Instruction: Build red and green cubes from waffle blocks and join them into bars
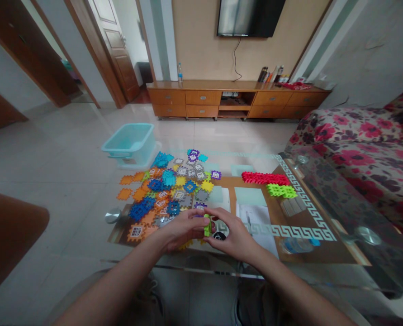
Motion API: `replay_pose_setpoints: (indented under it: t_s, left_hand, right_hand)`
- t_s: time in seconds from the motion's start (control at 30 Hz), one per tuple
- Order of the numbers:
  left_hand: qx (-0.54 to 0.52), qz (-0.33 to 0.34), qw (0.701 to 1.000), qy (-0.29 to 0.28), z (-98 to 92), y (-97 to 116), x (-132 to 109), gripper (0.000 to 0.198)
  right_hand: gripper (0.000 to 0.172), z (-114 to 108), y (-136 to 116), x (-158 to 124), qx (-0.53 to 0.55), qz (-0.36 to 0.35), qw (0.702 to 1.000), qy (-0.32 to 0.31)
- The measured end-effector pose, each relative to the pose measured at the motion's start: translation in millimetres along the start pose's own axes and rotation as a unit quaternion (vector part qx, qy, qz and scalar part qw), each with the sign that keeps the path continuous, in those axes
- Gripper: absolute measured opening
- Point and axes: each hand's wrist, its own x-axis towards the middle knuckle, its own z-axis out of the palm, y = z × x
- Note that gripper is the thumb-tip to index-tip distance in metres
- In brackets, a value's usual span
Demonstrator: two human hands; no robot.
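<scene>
Between my two hands, above the near edge of the glass table, is a lime-green interlocking plastic tile piece. My left hand grips it from the left, its fingers closed on it. From the right, my right hand pinches the same piece between thumb and fingers. The fingers partly cover it, so I cannot tell whether it is one tile or several joined. Left of and beyond my hands spread many loose notched tiles in orange, blue, grey, yellow and purple, some with window patterns.
A row of joined red tiles and a lime-green group lie at the right. Papers and a plastic bottle are nearer. A turquoise tub stands beyond the tiles at the left. A floral sofa flanks the table.
</scene>
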Motion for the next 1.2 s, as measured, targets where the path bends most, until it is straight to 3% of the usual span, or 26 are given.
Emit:
replay_pose_setpoints:
  t_s: [0.23, 0.5, 0.7, 0.9, 1.03, 1.2]
  left_hand:
    - [0.0, 0.01, 1.0, 0.002, 0.9, 1.7, -0.8, 0.042]
    - [0.004, 0.012, 1.0, 0.0, 0.4, 0.8, -1.3, 0.045]
    - [0.003, -0.004, 0.999, -0.042, 1.8, 0.4, -1.2, 0.037]
    - [0.014, -0.004, 0.998, -0.063, -0.2, -0.6, -1.3, 0.033]
    - [0.009, -0.004, 0.998, -0.058, -0.9, -0.5, -1.3, 0.029]
    - [-0.014, 0.011, 0.998, -0.055, -1.2, 0.1, -1.3, 0.026]
  right_hand:
    - [0.056, -1.9, -1.0, 1.8, 0.005, -0.017, 1.0, 0.002]
    - [0.061, -1.0, -3.7, 0.6, 0.0, -0.033, 0.999, 0.007]
    - [0.056, -2.0, -2.1, 0.1, -0.023, -0.035, 0.998, 0.051]
    - [0.057, -0.5, -1.1, -1.2, -0.023, -0.042, 0.998, 0.034]
    - [0.066, -1.4, -0.8, -0.5, -0.035, -0.037, 0.998, 0.026]
    - [0.057, -3.2, 2.7, 0.9, -0.052, -0.029, 0.998, 0.037]
